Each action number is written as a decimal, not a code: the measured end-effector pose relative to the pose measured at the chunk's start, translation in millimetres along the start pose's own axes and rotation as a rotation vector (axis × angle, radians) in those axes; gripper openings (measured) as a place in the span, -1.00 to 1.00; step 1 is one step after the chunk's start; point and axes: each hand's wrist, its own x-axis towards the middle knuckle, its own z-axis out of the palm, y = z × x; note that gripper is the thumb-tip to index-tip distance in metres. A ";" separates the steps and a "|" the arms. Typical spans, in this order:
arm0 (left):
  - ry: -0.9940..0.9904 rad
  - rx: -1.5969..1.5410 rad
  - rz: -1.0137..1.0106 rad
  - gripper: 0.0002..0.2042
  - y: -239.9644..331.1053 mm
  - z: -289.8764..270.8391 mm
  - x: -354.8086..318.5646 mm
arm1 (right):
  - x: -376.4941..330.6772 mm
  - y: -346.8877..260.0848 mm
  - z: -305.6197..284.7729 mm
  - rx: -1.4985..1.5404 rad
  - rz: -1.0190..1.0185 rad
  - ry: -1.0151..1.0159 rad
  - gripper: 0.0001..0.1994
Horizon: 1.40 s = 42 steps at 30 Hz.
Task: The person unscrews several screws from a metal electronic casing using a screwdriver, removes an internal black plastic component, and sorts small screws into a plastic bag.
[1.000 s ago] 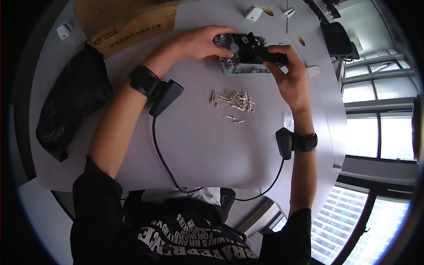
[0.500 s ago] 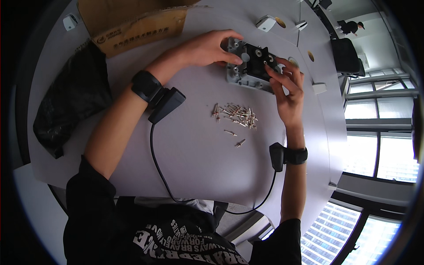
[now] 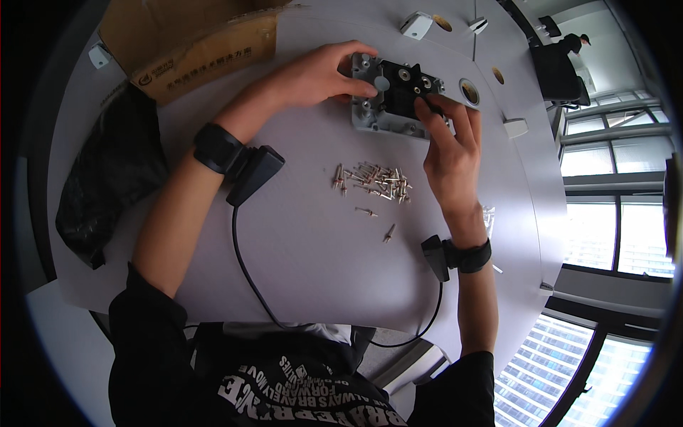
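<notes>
A grey cast-metal housing rests on the table at the far middle, with a black plate set into its top. On that plate sit round metal fittings and a black star-shaped piece. My left hand clasps the housing's left end, thumb in front and fingers behind. Over the right end bends my right hand, its fingers closed together at the black plate; whatever the fingertips pinch is hidden. Nearer to me lies a pile of rivet-like metal pins, with two loose pins apart from it.
A cardboard box stands at the far left, beside a black plastic bag. A tape roll lies right of the housing. Small white devices sit around the table. Cables run from my wrist straps.
The view has shifted slightly. My right hand's fingers, more spread before, have curled down closer to the black plate. My left hand keeps its hold. The tape roll shows more fully.
</notes>
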 end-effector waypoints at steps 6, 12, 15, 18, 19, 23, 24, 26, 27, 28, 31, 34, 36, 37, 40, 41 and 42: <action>0.006 -0.040 0.019 -0.38 -4.5 1.5 1.8 | 7.4 3.3 -3.3 0.055 0.018 -0.062 -0.40; 0.010 -0.006 0.024 -0.37 -3.4 0.7 1.4 | 10.3 5.5 -6.7 0.027 -0.001 -0.134 -0.46; 0.005 -0.009 -0.008 -0.36 -1.2 1.6 0.0 | 12.5 14.4 -7.6 0.191 0.025 -0.140 -0.57; 0.023 -0.029 0.020 -0.36 -0.7 2.4 0.6 | 7.3 19.4 -7.2 0.326 0.053 -0.156 -0.65; 0.019 -0.039 0.053 -0.36 -0.7 2.4 0.1 | 7.5 21.6 -5.1 0.353 0.057 -0.131 -0.67; 0.007 0.009 0.028 -0.38 -1.1 0.4 -3.1 | 11.8 27.7 -2.0 0.359 0.030 -0.111 -0.71; 0.000 0.027 0.031 -0.38 -1.2 -0.1 -3.6 | 13.7 28.9 -2.8 0.356 0.023 -0.116 -0.73; 0.010 0.023 0.022 -0.39 -1.8 1.0 -3.9 | 16.8 29.8 -5.4 0.322 -0.016 -0.121 -0.74; 0.015 0.009 0.035 -0.39 -2.2 2.1 -3.8 | 18.3 30.1 -7.2 0.290 -0.050 -0.119 -0.74; 0.021 -0.010 0.050 -0.39 -2.4 3.2 -3.6 | 19.4 30.0 -9.0 0.261 -0.076 -0.121 -0.73; 0.026 -0.062 0.101 -0.39 -2.6 5.8 -2.5 | 21.0 28.0 -12.8 0.206 -0.082 -0.158 -0.73; 0.036 -0.042 0.086 -0.39 -2.7 5.2 -3.4 | 21.4 25.3 -11.8 0.212 -0.094 -0.135 -0.74; 0.032 0.008 0.054 -0.39 -3.2 4.1 -4.1 | 21.2 23.8 -10.5 0.257 -0.062 -0.139 -0.75; 0.026 0.003 0.045 -0.39 -3.7 3.8 -4.1 | 20.8 23.0 -9.9 0.277 -0.045 -0.132 -0.75; 0.028 0.009 0.051 -0.39 -3.2 3.5 -2.8 | 18.6 19.8 -9.8 0.206 -0.072 -0.115 -0.71; 0.021 0.024 0.053 -0.38 -1.8 3.6 -2.7 | 17.2 17.8 -9.8 0.229 -0.043 -0.131 -0.71; 0.011 0.041 0.028 -0.37 0.5 4.4 -2.8 | 15.7 16.1 -10.0 0.254 -0.007 -0.145 -0.71</action>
